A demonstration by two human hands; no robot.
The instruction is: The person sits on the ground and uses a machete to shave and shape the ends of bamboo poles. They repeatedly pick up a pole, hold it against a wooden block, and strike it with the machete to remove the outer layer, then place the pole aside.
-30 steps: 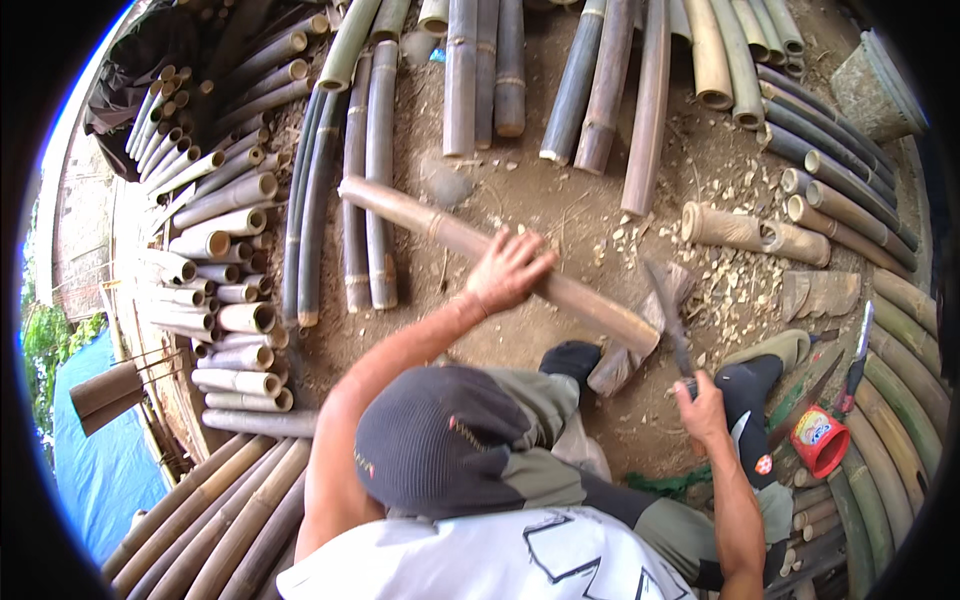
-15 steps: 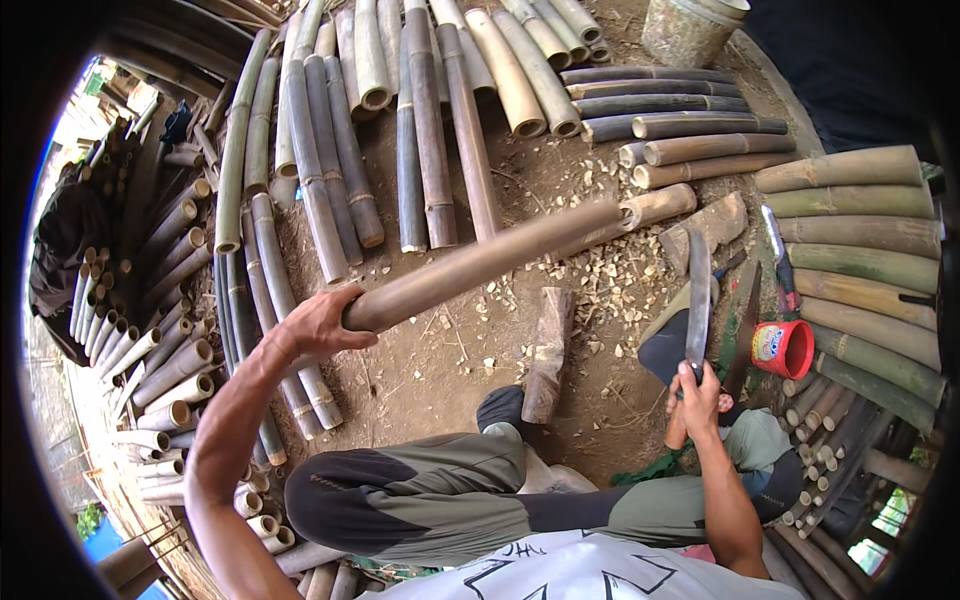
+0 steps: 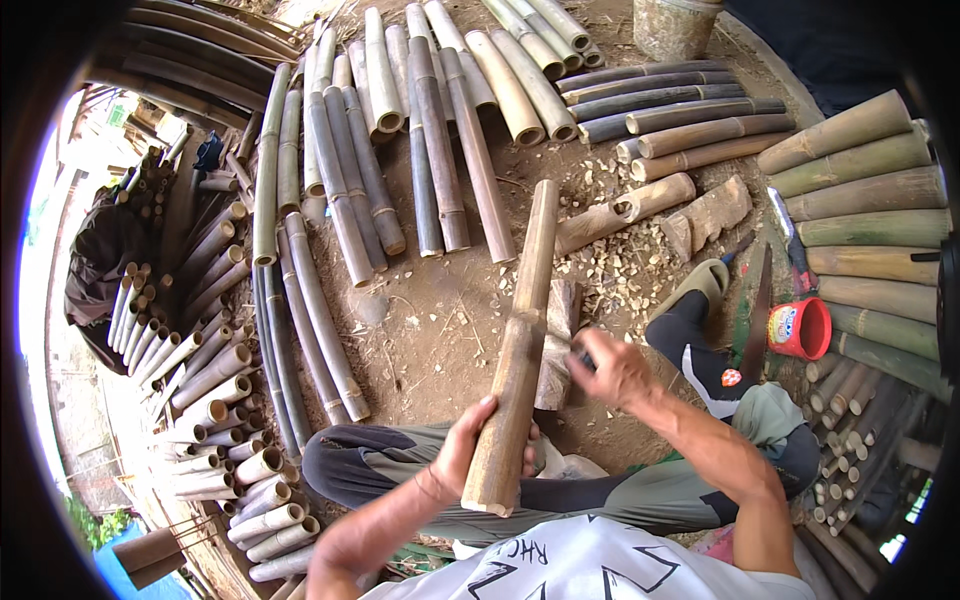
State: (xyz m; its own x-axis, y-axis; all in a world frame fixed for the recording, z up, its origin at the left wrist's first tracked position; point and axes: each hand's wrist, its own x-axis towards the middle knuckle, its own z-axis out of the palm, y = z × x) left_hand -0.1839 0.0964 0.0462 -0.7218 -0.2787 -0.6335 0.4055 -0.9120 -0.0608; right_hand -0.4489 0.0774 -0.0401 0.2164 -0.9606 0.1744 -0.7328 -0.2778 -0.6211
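Note:
My left hand [image 3: 466, 442] is wrapped around the lower part of a brown bamboo pole [image 3: 520, 350], which slants up and away from my lap. Beside the pole, my right hand [image 3: 618, 372] is closed on a knife, of which only the dark handle [image 3: 586, 361] shows. The blade cannot be made out; the pole or motion blur may hide it. Behind the pole, a short wooden log [image 3: 556, 372] lies on the ground between my feet.
Pale chips [image 3: 625, 265] litter the dirt around a notched wood block [image 3: 705, 215]. To the right are a red tub [image 3: 800, 328], a saw blade [image 3: 758, 310] and stacked thick bamboo [image 3: 870, 225]. More cut bamboo [image 3: 345, 190] lies ahead and in piles [image 3: 215, 375] at left.
The bamboo pole has swung from nearly crosswise to pointing away from me, its near end drawn toward my lap. My right hand has moved left with the knife to the pole.

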